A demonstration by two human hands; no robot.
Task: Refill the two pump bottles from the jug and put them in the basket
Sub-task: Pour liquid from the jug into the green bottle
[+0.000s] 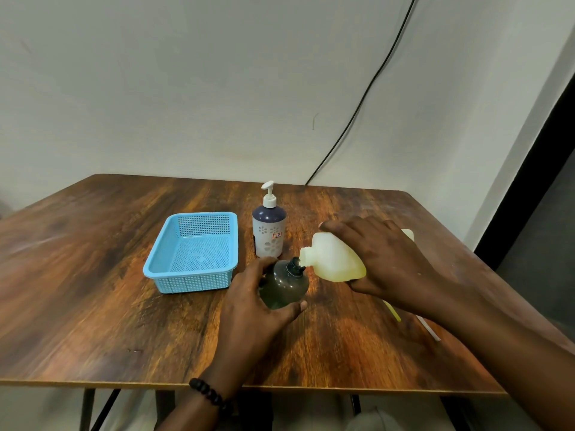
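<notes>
The jug (337,259), pale yellowish translucent plastic, lay tipped on its side above the wooden counter (93,290), its open neck pointing left and meeting the mouth of the dark pump bottle (284,286); the right hand (382,259) was clamped over the jug from above, fingers spread across its top and thumb under its near side; the left hand (252,303) was wrapped around the dark pump bottle, which stood on the counter with its pump top off and its body a smoky, greenish grey; whether liquid was running between the two could not be told.

The second pump bottle (269,231) stood upright just behind the dark one, white pump head still fitted, dark blue shoulder above a white body printed with pale flowers and a small red-edged label; it touched neither hand. The blue basket (189,269), a shallow perforated plastic tray, sat to the left of both bottles, near them but apart, with nothing in it.

A thin yellow tube (392,311) and a white strip (431,331) lay on the counter beneath the right forearm, partly hidden; a black beaded bracelet (208,395) circled the left wrist; a black cable (367,91) ran down the wall behind the counter's far edge.
</notes>
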